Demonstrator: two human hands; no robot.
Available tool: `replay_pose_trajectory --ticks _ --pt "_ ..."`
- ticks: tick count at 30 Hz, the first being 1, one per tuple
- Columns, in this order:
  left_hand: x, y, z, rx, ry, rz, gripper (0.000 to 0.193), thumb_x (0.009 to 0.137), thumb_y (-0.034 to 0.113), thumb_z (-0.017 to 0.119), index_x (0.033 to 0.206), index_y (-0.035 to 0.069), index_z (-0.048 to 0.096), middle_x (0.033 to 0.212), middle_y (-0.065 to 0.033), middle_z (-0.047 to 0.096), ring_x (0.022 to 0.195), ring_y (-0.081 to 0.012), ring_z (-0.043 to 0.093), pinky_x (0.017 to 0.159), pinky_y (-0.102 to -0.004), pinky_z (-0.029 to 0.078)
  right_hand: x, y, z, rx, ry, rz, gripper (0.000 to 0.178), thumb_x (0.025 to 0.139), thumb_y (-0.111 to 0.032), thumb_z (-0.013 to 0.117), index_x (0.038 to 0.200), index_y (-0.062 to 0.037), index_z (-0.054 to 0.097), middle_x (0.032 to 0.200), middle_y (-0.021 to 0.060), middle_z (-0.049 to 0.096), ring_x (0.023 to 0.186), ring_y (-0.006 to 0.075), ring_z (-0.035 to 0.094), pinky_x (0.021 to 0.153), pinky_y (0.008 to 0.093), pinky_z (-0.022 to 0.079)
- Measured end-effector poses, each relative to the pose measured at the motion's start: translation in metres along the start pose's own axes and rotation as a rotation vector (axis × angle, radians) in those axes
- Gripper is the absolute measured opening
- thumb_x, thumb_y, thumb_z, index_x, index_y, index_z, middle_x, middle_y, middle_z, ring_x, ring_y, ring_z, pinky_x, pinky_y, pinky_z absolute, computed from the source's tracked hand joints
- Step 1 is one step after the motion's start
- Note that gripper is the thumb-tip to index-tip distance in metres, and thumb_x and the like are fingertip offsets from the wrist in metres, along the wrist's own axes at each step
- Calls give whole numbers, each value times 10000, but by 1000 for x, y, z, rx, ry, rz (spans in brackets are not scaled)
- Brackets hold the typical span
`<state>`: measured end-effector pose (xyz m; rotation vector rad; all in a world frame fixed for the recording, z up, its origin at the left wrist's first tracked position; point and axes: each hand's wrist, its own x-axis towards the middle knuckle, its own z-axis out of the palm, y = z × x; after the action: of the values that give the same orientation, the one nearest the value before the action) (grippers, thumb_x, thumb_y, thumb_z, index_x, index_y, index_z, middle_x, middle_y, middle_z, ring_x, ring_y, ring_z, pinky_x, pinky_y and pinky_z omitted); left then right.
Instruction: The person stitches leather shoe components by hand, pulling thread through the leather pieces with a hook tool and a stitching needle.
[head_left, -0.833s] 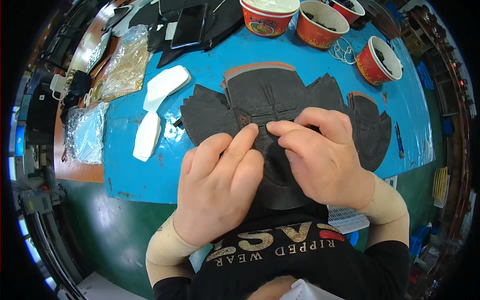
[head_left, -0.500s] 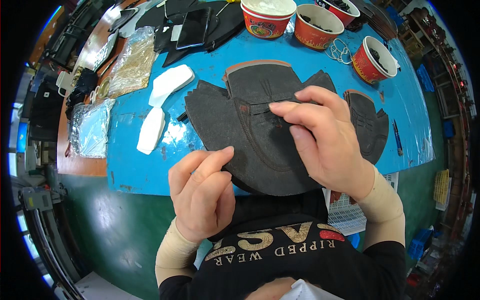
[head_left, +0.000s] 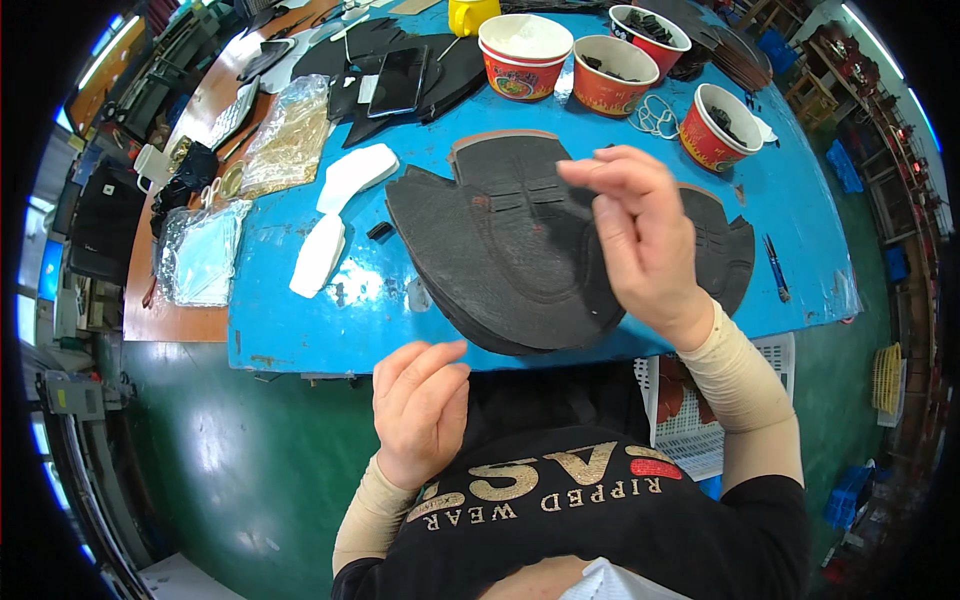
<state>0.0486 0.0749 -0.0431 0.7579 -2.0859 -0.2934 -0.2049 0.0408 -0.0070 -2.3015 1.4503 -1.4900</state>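
Note:
A stack of dark grey, leather-like cut pieces lies at the table's near edge, with curved stitch lines and short slits on its top piece. My right hand is over the stack's right side, its fingers stretched out and the thumb apart, holding nothing visible. In front of the table edge, close to my body, is my left hand, fingers curled and pressed together. Whether anything is in them is hidden. A second, similar stack lies partly behind my right hand. Left of the main stack rests a small black piece.
Paper tubs, among them a red one holding black bits, stand at the back. A phone lies on black pieces. Two white shapes and plastic bags are at left; a blue pen-like tool is at right.
My left hand has drawn back from the stack's near edge toward my body. My right hand has moved up and off the slits. The view has shifted slightly.

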Motion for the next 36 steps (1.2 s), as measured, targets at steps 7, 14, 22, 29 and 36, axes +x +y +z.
replay_pose_trajectory --ticks 7,14,22,29,36 --pt "-14 -6 1 22 22 -271 264 792 -76 640 1049 -17 624 849 -121 633 735 -226 607 692 -313 482 -42 -9 -30 -30 211 132 206 846 37 603 1044 -9 569 1013 99 581 944 179 585 863 284 457" --pt "7 -106 7 152 85 -333 130 842 33 611 972 26 617 808 -123 590 761 -288 562 688 -378 446 -99 -12 -53 97 236 491 104 877 7 595 972 -6 554 942 81 601 864 164 577 800 279 463" --pt "25 -109 4 145 -93 -443 563 759 12 692 1288 82 512 959 -70 619 786 -169 558 748 -301 486 -116 -18 -53 -80 180 381 63 868 12 593 919 -5 559 921 99 611 848 193 597 771 287 470" --pt "19 -106 4 28 -28 -518 495 783 -5 664 1255 52 528 1037 -132 642 837 -212 628 743 -328 516 -126 -9 -37 -49 116 415 63 861 9 603 908 -5 563 897 103 610 814 197 601 745 288 473" --pt "25 -136 -2 236 131 -284 219 833 26 640 1050 42 669 930 -115 661 809 -242 634 720 -309 498 -131 -2 -9 -94 70 369 119 810 61 617 887 -7 557 851 113 598 745 224 579 683 297 465"
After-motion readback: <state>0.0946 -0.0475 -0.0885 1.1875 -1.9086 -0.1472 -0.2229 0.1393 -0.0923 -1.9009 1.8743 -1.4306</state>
